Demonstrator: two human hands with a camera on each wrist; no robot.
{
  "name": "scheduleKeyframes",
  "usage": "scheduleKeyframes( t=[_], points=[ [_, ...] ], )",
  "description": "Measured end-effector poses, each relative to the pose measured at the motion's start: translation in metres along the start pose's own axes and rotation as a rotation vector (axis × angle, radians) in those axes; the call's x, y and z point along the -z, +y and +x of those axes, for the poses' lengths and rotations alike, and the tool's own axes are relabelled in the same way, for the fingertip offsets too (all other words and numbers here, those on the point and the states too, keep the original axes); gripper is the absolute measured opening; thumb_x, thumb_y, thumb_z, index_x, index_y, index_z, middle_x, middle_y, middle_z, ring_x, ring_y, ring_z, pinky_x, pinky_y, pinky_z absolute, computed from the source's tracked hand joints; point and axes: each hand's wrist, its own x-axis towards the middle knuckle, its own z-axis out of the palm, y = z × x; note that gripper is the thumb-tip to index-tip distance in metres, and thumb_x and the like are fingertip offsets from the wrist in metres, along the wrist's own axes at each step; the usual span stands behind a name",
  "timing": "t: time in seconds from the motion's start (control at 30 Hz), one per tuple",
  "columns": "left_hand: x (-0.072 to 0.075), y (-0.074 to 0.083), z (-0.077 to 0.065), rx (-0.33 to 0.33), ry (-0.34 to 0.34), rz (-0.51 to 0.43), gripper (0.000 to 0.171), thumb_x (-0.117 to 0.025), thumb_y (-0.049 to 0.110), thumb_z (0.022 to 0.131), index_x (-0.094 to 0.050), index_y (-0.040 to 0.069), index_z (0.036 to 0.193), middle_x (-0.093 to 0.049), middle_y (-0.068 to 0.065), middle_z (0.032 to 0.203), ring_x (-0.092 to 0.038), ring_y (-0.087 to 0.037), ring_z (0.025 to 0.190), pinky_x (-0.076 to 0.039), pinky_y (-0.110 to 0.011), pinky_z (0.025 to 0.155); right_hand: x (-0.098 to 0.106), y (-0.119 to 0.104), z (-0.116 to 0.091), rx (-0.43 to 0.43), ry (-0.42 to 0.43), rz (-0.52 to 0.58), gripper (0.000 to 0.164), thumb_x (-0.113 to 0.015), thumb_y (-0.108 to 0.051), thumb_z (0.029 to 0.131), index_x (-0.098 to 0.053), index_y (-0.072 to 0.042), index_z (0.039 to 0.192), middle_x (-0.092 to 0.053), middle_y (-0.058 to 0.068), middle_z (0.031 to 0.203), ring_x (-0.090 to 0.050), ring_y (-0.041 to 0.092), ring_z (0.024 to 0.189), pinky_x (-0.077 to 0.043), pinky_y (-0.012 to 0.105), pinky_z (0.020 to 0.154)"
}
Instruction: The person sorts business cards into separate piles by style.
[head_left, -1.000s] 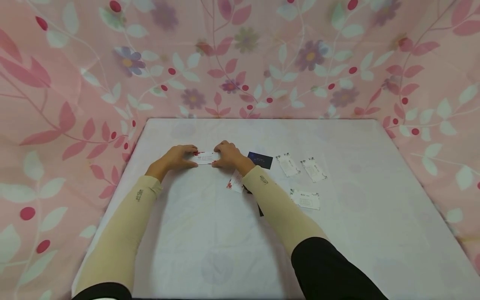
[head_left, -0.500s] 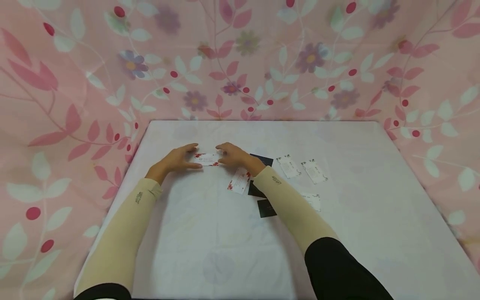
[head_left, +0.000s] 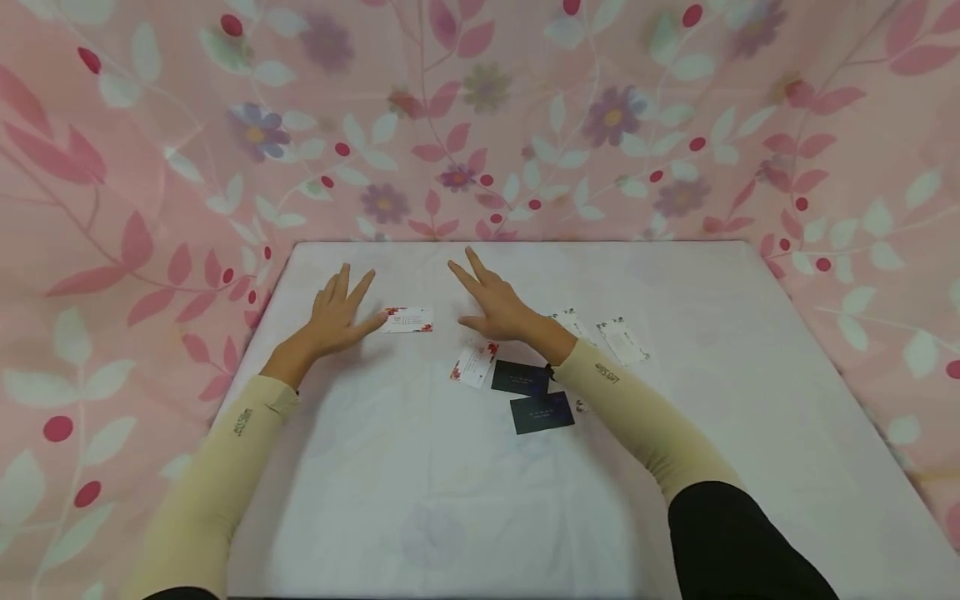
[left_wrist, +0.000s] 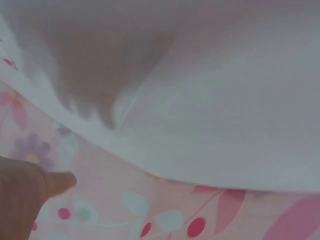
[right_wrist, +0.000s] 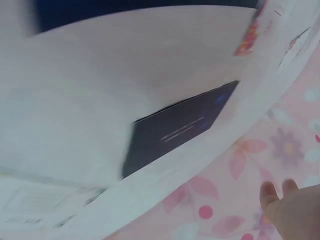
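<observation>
A white card with red floral corners (head_left: 408, 320) lies flat on the white table between the two hands. My left hand (head_left: 335, 321) is spread just left of it, its thumb tip near the card's left edge; whether they touch I cannot tell. To the card's right, my right hand (head_left: 497, 307) hovers with fingers spread, holding nothing. Below it lie a second red-flowered card (head_left: 475, 364) and two dark cards, one upper (head_left: 520, 378) and one lower (head_left: 542, 413), whose edges meet. Another dark card (right_wrist: 180, 127) shows in the right wrist view; the right hand hides it in the head view.
Two white cards with dark sprigs, one (head_left: 572, 322) partly behind the right wrist and one (head_left: 623, 341) beside it, lie to the right. The right forearm nearly covers another. Pink floral cloth (head_left: 480, 125) rises behind the white table (head_left: 360, 500).
Both hands have drawn apart and lifted from the red-flowered card, their fingers spreading wide. The right forearm has shifted right, uncovering the two dark cards. The card stays on the table.
</observation>
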Motion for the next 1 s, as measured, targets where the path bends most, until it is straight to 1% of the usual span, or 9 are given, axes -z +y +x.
scheduleKeyframes(
  t=[0.1,0.2,0.27,0.37,0.5,0.63,0.77,0.87,1.0],
  points=[
    [0.007,0.007,-0.012,-0.016,0.022,0.079,0.087,-0.043,0.069,0.093,-0.001,0.032,0.160,0.024,-0.013,0.163,0.010,-0.045,0.150,0.007,-0.070,0.113,0.006,0.007,-0.013,0.023,0.036,-0.044,0.100,-0.072,-0.035,0.090,-0.002,-0.026,0.160,0.013,0.009,0.167,-0.022,0.039,0.149,-0.026,0.061,0.115],
    [0.009,0.013,-0.024,-0.040,0.040,0.143,0.088,-0.044,0.068,0.093,0.000,0.032,0.160,0.024,-0.015,0.163,0.010,-0.045,0.150,0.010,-0.071,0.111,0.010,0.015,-0.027,0.022,0.044,-0.044,0.103,-0.074,-0.034,0.088,-0.001,-0.025,0.160,0.016,0.008,0.166,-0.018,0.039,0.150,-0.024,0.062,0.115],
    [0.006,0.017,-0.031,-0.061,0.047,0.180,0.088,-0.044,0.069,0.093,0.000,0.033,0.159,0.023,-0.015,0.163,0.010,-0.044,0.151,0.010,-0.071,0.111,0.011,0.020,-0.035,0.008,0.038,-0.042,0.105,-0.075,-0.034,0.088,0.000,-0.026,0.160,0.019,0.007,0.165,-0.017,0.040,0.150,-0.023,0.063,0.115],
    [-0.002,0.021,-0.040,-0.118,0.056,0.244,0.088,-0.045,0.070,0.091,-0.002,0.034,0.159,0.021,-0.014,0.164,0.007,-0.043,0.151,0.009,-0.071,0.112,0.011,0.028,-0.048,-0.018,0.020,-0.032,0.108,-0.077,-0.033,0.085,0.001,-0.028,0.160,0.022,0.004,0.165,-0.014,0.039,0.151,-0.021,0.065,0.115],
    [-0.011,0.029,-0.049,-0.183,0.080,0.293,0.090,-0.049,0.071,0.088,-0.008,0.034,0.159,0.015,-0.013,0.166,0.004,-0.041,0.152,0.007,-0.070,0.113,0.010,0.035,-0.062,-0.014,0.005,-0.035,0.110,-0.079,-0.032,0.084,0.000,-0.027,0.160,0.022,0.005,0.165,-0.013,0.040,0.151,-0.020,0.065,0.115],
    [-0.018,0.041,-0.058,-0.197,0.042,0.294,0.095,-0.052,0.072,0.086,-0.006,0.031,0.160,0.013,-0.014,0.166,0.002,-0.041,0.152,0.007,-0.070,0.113,0.008,0.039,-0.072,-0.004,0.003,-0.029,0.108,-0.079,-0.030,0.084,-0.002,-0.028,0.160,0.019,0.004,0.165,-0.016,0.041,0.150,-0.021,0.065,0.115],
    [-0.027,0.063,-0.062,-0.225,-0.004,0.239,0.102,-0.053,0.073,0.085,-0.002,0.026,0.160,0.009,-0.016,0.166,-0.001,-0.043,0.152,0.002,-0.071,0.113,0.008,0.043,-0.079,-0.007,-0.011,-0.030,0.105,-0.080,-0.027,0.084,-0.006,-0.030,0.160,0.017,0.000,0.166,-0.019,0.040,0.150,-0.022,0.063,0.116],
    [-0.037,0.079,-0.062,-0.252,0.003,0.199,0.105,-0.054,0.074,0.084,-0.003,0.023,0.160,0.003,-0.016,0.166,-0.005,-0.042,0.152,-0.005,-0.073,0.112,0.009,0.044,-0.081,0.025,-0.039,-0.052,0.101,-0.079,-0.023,0.085,-0.011,-0.028,0.160,0.014,0.001,0.167,-0.020,0.040,0.149,-0.024,0.062,0.116],
    [-0.054,0.098,-0.061,-0.268,0.025,0.203,0.109,-0.053,0.078,0.081,-0.004,0.023,0.160,-0.007,-0.018,0.166,-0.013,-0.044,0.150,-0.011,-0.073,0.111,0.011,0.043,-0.082,0.085,-0.081,-0.097,0.096,-0.077,-0.020,0.086,-0.016,-0.025,0.160,0.010,0.004,0.167,-0.022,0.040,0.149,-0.027,0.061,0.115]
  ],
)
